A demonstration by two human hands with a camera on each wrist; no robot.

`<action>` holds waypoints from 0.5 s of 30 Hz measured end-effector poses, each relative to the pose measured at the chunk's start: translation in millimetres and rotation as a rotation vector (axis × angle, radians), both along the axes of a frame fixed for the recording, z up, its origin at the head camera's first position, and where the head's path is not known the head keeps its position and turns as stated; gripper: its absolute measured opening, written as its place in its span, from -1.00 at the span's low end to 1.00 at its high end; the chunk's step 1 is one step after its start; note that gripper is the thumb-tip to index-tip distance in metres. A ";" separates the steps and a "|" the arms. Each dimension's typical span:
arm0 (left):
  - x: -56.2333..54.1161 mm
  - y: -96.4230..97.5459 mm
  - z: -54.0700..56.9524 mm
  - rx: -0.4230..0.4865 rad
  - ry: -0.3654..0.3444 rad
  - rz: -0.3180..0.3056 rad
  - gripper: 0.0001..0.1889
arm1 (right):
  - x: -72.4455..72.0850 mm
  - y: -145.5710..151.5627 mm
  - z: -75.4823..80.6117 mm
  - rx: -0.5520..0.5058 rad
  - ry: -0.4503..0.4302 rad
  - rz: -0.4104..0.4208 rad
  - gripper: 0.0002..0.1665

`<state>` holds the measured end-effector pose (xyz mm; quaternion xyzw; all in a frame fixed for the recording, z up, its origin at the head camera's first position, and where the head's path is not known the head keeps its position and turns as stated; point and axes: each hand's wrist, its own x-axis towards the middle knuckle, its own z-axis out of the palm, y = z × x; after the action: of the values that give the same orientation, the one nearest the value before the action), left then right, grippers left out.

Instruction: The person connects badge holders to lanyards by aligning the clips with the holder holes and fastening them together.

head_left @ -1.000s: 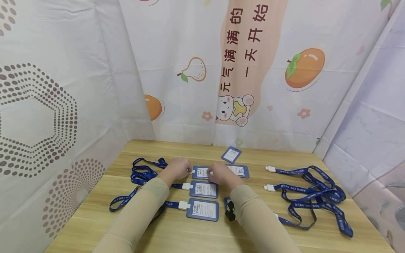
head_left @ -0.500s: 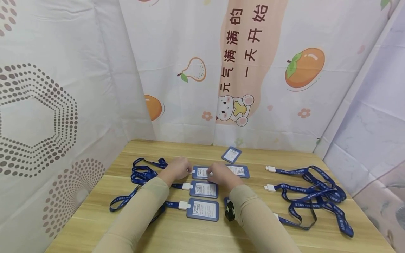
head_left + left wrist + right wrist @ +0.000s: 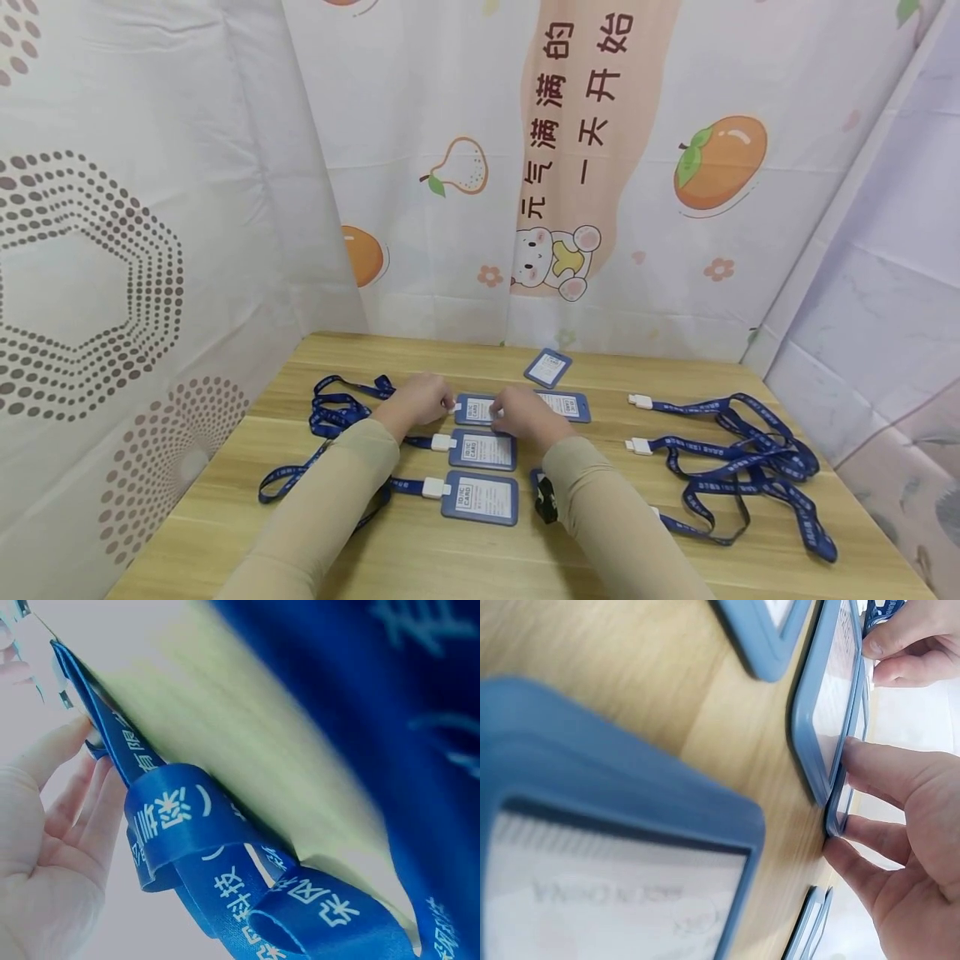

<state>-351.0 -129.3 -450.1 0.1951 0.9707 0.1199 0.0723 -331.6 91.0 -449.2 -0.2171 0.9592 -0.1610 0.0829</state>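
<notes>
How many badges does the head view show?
6: farthest badge; two badges by the right hand; two nearer badges; one badge mostly behind the right arm. More may be hidden.

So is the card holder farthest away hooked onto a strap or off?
Off: the blue ID card holder lies at the back, apart from every navy lanyard.

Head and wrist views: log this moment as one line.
left hand: holds lanyard near its end | right hand: grips far-row left holder | nearest left holder: white clip at left edge
</notes>
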 end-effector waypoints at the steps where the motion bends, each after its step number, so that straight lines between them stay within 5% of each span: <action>1: 0.2 -0.4 0.6 0.001 -0.005 -0.003 -0.88 | 0.1 0.3 0.1 -0.001 -0.006 -0.004 -0.67; 15: -0.9 -3.1 6.9 0.021 -0.077 -0.011 -0.88 | 0.7 0.1 2.0 -0.016 -0.017 -0.032 -0.66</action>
<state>-352.0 -132.4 -443.2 0.1966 0.9648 0.1371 0.1085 -330.8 91.1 -447.2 -0.2009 0.9606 -0.1717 0.0865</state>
